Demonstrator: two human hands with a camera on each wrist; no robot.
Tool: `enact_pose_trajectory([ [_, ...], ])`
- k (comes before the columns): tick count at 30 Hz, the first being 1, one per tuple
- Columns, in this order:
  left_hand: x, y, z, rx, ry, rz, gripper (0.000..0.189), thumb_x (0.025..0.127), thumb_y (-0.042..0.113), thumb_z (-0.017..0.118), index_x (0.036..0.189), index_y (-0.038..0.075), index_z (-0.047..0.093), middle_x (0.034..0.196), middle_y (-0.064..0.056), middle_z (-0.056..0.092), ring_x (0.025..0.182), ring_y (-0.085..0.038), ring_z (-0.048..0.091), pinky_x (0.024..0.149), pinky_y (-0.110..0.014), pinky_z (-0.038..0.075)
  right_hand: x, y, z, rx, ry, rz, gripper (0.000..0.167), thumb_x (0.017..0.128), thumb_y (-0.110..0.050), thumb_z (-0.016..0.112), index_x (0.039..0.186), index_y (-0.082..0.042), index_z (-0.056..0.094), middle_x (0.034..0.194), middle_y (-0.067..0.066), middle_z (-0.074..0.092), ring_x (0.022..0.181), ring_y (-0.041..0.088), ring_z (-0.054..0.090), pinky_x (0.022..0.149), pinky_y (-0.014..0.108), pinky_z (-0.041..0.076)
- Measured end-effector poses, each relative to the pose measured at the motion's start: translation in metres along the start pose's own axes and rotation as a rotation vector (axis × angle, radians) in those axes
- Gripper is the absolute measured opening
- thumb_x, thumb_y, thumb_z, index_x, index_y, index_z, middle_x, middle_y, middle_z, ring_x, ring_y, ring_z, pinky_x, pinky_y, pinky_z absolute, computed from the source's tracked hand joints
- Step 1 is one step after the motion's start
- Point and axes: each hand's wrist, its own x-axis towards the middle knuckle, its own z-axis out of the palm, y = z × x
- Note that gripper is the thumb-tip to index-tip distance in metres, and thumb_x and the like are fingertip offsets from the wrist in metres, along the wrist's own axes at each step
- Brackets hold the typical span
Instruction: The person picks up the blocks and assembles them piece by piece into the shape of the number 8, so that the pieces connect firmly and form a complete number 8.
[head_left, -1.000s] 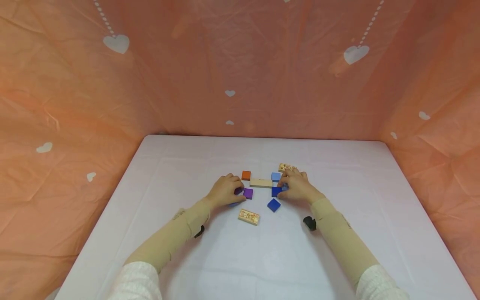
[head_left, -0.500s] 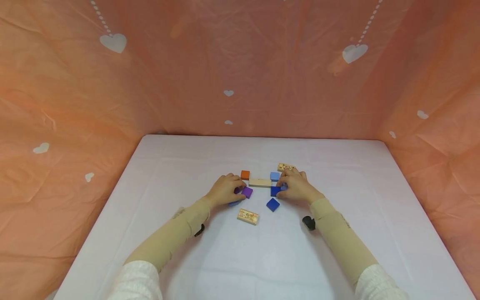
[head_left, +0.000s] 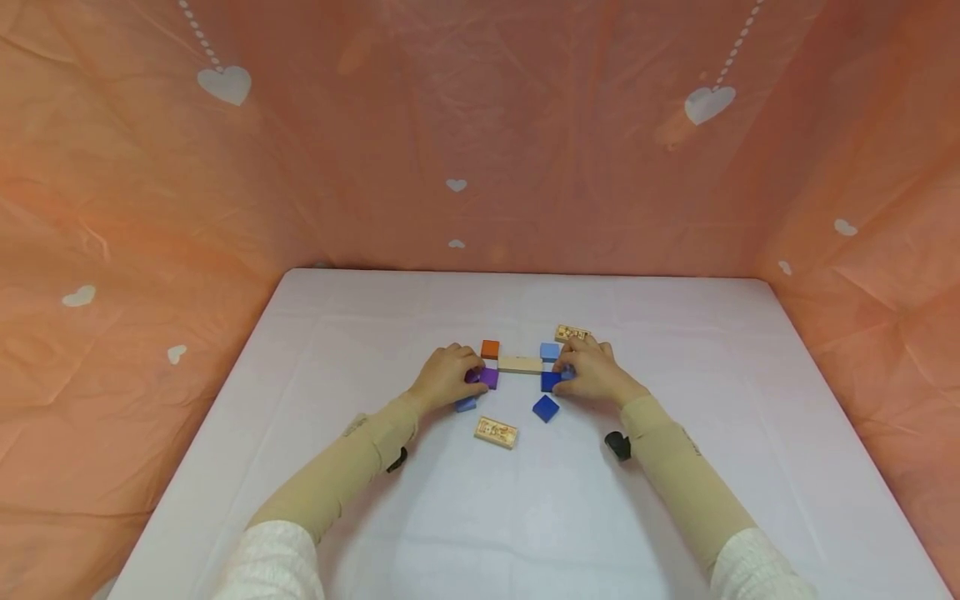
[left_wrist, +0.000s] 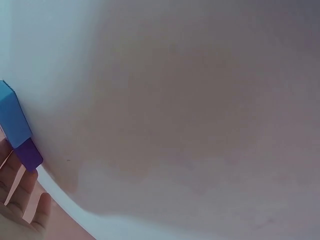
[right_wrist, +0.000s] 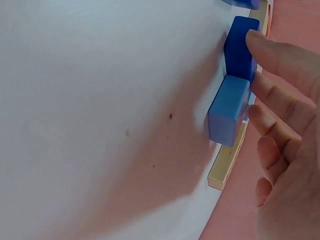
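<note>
My left hand (head_left: 446, 379) pinches a purple square block (head_left: 488, 378) between thumb and fingers, left of a long plain wooden block (head_left: 521, 365). A second purple piece shows partly under its fingers. Just below that thumb lies a light blue block (head_left: 466, 404), which the left wrist view shows end to end with a purple block (left_wrist: 30, 155). My right hand (head_left: 592, 371) holds a dark blue block (right_wrist: 240, 50), with its thumb on the near side and fingertips behind. A medium blue block (right_wrist: 229, 110) stands against it, near the other fingers.
An orange block (head_left: 491, 349) and a pale blue block (head_left: 550, 352) sit at the long block's far corners. Printed wooden blocks lie at the back right (head_left: 572, 333) and in front (head_left: 496, 432). A loose dark blue block (head_left: 546, 408) lies turned on the white table (head_left: 450, 533).
My left hand has drawn slightly left and away, turning the purple block from skewed to straight beside the long wooden block. More of the light blue block shows. My right hand stays nearly still.
</note>
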Motion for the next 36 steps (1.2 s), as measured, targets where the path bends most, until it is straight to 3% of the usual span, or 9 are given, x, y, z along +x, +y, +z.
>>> enact_pose_trajectory([
  [9,-0.0012,0.0003,-0.0022,-0.015,-0.018,-0.039,0.039,0.079,0.039,0.071,0.105,0.011,0.067,0.107,-0.004,0.066,0.094,-0.020,0.055,0.088,-0.040,0.045,-0.0010,0.0004,0.0014,0.010,0.016,0.004,0.028,0.075,-0.031,0.075,0.096,-0.014,0.070,0.108,0.003,0.054,0.108,0.025,0.041,0.094,0.047,0.027],
  [25,0.0003,-0.0008,0.0008,-0.020,-0.013,-0.036,0.039,0.080,0.041,0.070,0.105,0.011,0.066,0.102,-0.003,0.066,0.092,-0.019,0.054,0.088,-0.040,0.045,-0.0011,0.0028,0.0030,0.017,0.021,-0.001,0.027,0.074,-0.032,0.076,0.095,-0.015,0.070,0.108,0.002,0.054,0.106,0.024,0.042,0.092,0.046,0.027],
  [36,-0.0009,-0.0013,0.0005,-0.028,-0.028,-0.040,0.041,0.081,0.042,0.069,0.107,0.011,0.066,0.101,-0.002,0.066,0.091,-0.018,0.055,0.089,-0.040,0.046,0.0003,0.0045,0.0058,0.012,0.042,-0.020,0.025,0.074,-0.032,0.076,0.093,-0.017,0.070,0.102,0.000,0.054,0.097,0.021,0.041,0.087,0.044,0.027],
])
